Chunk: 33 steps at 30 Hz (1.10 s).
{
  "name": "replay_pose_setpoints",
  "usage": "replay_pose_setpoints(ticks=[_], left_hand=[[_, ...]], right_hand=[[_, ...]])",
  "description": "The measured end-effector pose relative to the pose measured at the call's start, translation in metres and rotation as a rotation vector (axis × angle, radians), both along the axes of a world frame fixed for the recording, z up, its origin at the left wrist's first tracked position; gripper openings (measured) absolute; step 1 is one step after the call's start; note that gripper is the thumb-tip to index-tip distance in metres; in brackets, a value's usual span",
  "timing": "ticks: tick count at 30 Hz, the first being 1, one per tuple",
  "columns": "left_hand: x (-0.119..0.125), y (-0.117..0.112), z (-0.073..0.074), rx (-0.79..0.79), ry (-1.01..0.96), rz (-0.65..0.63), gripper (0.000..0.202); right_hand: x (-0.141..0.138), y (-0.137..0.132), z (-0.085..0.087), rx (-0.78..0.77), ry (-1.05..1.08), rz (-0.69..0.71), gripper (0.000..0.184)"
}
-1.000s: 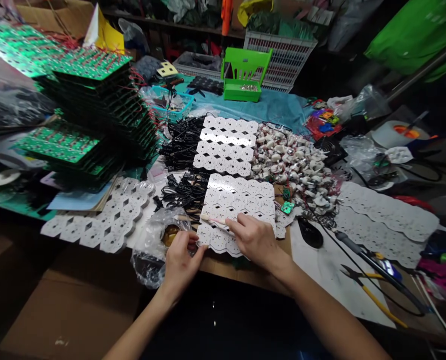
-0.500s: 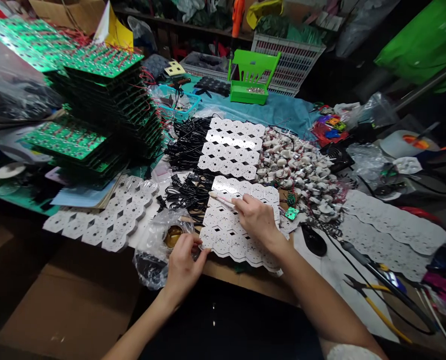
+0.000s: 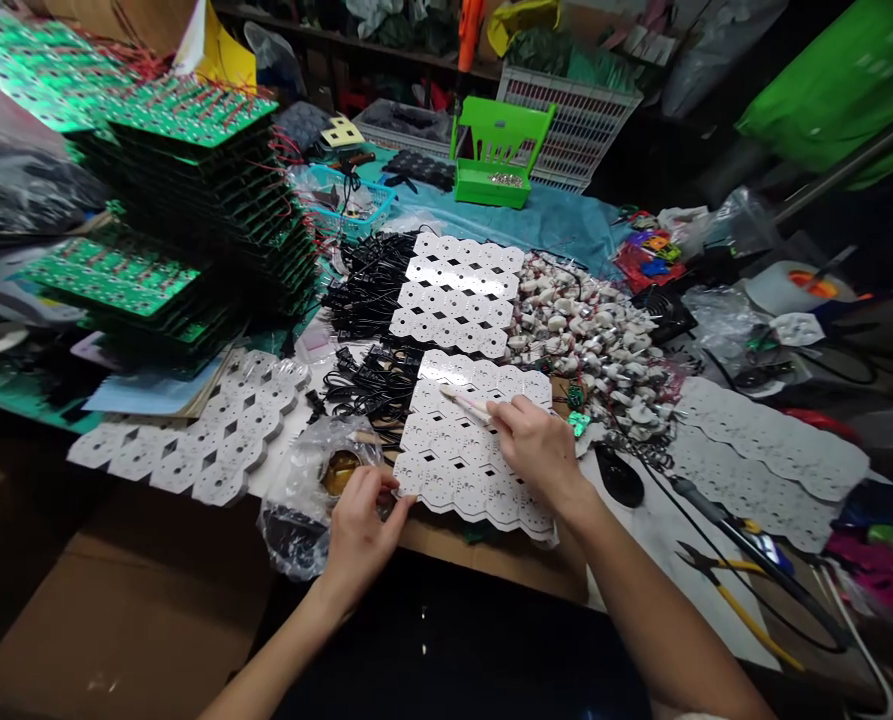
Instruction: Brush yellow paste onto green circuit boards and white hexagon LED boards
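Observation:
My right hand [image 3: 540,450] is closed around the pale handle of a small brush [image 3: 470,405]. Its dark tip points left, over the upper part of a white circuit board panel [image 3: 446,435] with diamond-shaped holes. That panel lies on top of a stack at the table's front edge. At its lower left corner, my left hand [image 3: 363,525] pinches the edge between thumb and fingers. Just behind the left hand stands a small round container of amber liquid [image 3: 339,472], set among clear plastic wrapping [image 3: 292,520].
Black corded cables [image 3: 375,385] and another stack of white panels [image 3: 457,295] lie behind. To the right are a heap of small white parts [image 3: 588,340], a black mouse [image 3: 620,475] and yellow-handled cutters [image 3: 738,610]. Green circuit boards [image 3: 213,200] are piled high at left.
My right hand and the brush have moved slightly right over the panel. My left hand stays at the corner. The whole view has shifted a little.

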<state>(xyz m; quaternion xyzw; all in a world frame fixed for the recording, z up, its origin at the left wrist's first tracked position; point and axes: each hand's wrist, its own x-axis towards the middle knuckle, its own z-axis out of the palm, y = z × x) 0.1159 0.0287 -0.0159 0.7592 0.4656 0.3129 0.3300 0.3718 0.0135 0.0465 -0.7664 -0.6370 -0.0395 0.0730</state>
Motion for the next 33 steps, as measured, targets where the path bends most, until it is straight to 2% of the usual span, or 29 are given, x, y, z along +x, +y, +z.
replay_pose_setpoints(ticks=[3, 7, 10, 14, 17, 22, 25, 29, 31, 33], left_hand=[[0.000, 0.001, -0.001, 0.002, 0.005, -0.003, 0.012], [-0.001, 0.001, -0.003, 0.008, -0.005, -0.006, 0.013], [-0.002, 0.002, -0.003, 0.012, -0.010, -0.012, 0.014], [-0.003, 0.003, -0.004, 0.009, -0.003, -0.013, 0.016], [-0.002, 0.003, -0.004, 0.009, 0.004, -0.021, 0.016], [-0.002, 0.005, -0.003, 0.011, 0.001, -0.022, 0.016], [-0.002, 0.005, -0.003, 0.009, -0.001, -0.028, 0.016], [-0.003, 0.005, -0.002, -0.002, 0.000, -0.024, 0.017], [-0.003, 0.005, -0.003, -0.003, 0.001, -0.021, 0.018], [-0.003, 0.005, -0.003, 0.000, 0.005, -0.020, 0.018]], right_hand=[[0.005, 0.002, 0.004, 0.020, 0.007, -0.048, 0.021], [0.015, -0.027, 0.014, 0.044, 0.018, -0.048, 0.021], [0.015, -0.042, 0.012, 0.012, 0.010, -0.035, 0.021], [0.013, -0.031, 0.002, -0.005, -0.004, -0.102, 0.024], [0.018, -0.026, 0.004, 0.025, 0.006, -0.149, 0.023], [0.026, -0.062, 0.015, 0.073, -0.003, -0.151, 0.025], [0.024, -0.077, 0.011, 0.048, -0.012, -0.156, 0.023], [0.024, -0.060, 0.002, 0.006, -0.023, -0.220, 0.023], [0.028, -0.052, 0.003, 0.019, -0.026, -0.251, 0.024], [0.032, -0.055, 0.008, 0.054, -0.018, -0.256, 0.024]])
